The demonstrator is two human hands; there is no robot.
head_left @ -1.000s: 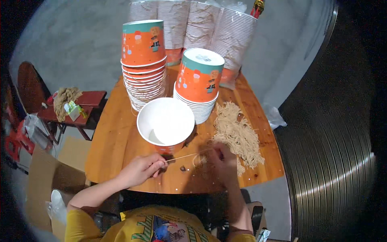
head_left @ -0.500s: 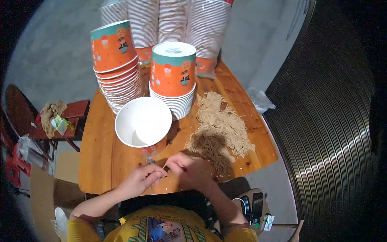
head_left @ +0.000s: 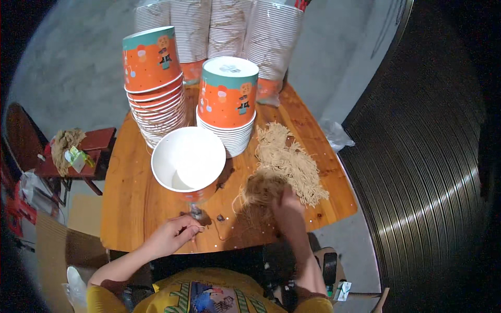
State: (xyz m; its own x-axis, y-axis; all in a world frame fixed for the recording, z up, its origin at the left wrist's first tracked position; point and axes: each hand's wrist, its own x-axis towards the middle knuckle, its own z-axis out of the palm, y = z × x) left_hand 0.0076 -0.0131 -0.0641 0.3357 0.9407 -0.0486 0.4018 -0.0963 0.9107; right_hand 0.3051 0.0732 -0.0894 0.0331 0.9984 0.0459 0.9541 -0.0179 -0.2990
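My left hand (head_left: 175, 236) is closed near the table's front edge, with a short length of tan cord (head_left: 199, 227) pinched between thumb and fingers. At the near end of the pile of tan cords (head_left: 295, 167) is my right hand (head_left: 289, 211); its fingers are blurred and partly hidden among the strands. Ahead of my left hand stands a paper bucket (head_left: 194, 156), its white inside facing up toward me. Behind it are two stacks of upside-down orange paper buckets with green bands, a left stack (head_left: 152, 60) and a right stack (head_left: 227, 99).
Tall plastic-wrapped stacks of buckets (head_left: 227, 31) line the back of the wooden table (head_left: 130, 208). A red stool (head_left: 99, 141) bearing more cord stands at left. On the right rises a dark ribbed surface (head_left: 417, 172). A clear plastic bag (head_left: 336, 134) lies beside the table.
My hands have parted. The right hand has moved from beside the left one to the cord pile on the right; the left stays near the front edge, still pinching a cord.
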